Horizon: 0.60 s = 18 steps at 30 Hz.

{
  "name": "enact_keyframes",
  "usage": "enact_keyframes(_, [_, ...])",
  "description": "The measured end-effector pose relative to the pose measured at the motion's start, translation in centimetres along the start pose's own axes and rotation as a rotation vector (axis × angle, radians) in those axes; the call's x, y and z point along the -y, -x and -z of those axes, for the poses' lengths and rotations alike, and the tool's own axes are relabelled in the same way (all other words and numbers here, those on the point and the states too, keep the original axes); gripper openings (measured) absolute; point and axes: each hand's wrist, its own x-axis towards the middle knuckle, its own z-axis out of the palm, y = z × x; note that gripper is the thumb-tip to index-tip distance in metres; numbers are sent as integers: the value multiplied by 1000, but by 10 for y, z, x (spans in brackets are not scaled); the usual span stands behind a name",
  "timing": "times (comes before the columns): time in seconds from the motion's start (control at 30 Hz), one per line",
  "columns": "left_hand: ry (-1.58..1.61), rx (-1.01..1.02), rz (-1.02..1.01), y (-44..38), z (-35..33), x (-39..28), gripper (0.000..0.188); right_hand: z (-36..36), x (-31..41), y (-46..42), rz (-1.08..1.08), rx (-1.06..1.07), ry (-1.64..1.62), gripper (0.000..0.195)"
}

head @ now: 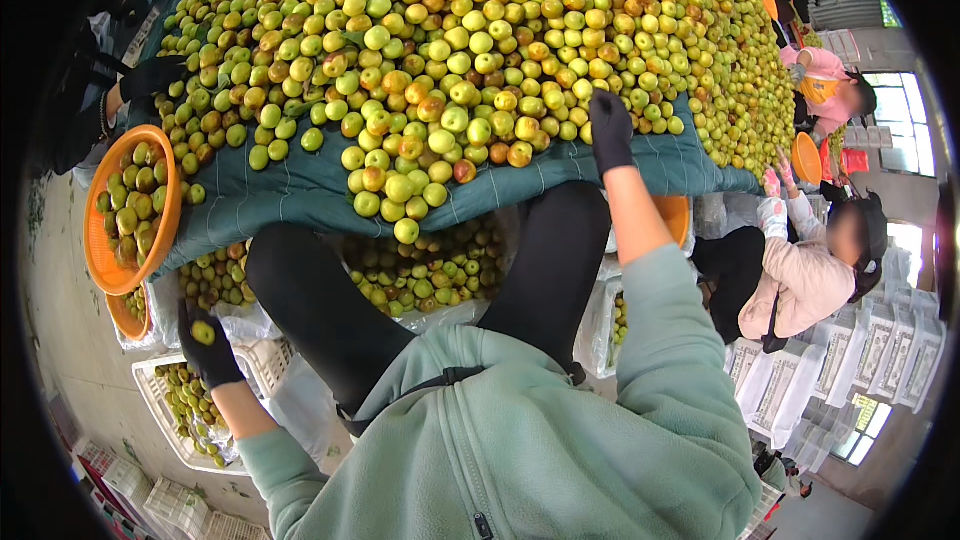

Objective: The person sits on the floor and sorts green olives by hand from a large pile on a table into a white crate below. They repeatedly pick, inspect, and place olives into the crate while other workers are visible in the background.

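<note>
A large heap of green and reddish-brown jujubes (pixel 480 45) lies on a quilted teal cloth (pixel 300 180) in front of me. My left hand (pixel 206 345), in a black glove, is low at the left above a white plastic crate (pixel 169 420) of jujubes, with one yellow-green jujube (pixel 202 332) at its palm. My right hand (pixel 611 127), also black-gloved, touches the front right part of the heap. Its fingers are curled; whether they hold a fruit is hidden.
An orange plastic basket (pixel 172 210) of jujubes stands at the cloth's left corner. Between my knees is a lined container of jujubes (pixel 427 277). A co-worker's gloved hand (pixel 154 77) is at the far left; other people sit at the right, near stacked white crates (pixel 877 345).
</note>
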Motion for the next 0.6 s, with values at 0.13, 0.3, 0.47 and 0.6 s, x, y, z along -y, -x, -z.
enact_keyframes(0.13, [-421, -19, -336, -78, -32, -76, 32, -11, -24, -67, 164, -61, 235, 40])
enact_keyframes(0.3, [-374, -191, -200, -157, 7, -130, 47, -27, -4, -78, -30, 156, 376, 42])
enact_keyframes(0.47, [-395, -336, -252, -176, 31, -101, 62, -28, 10, -53, 141, 345, 415, 33])
enact_keyframes(0.6, [-441, -455, -168, -175, 29, -102, 60, -14, 3, -82, 17, -137, 130, 25])
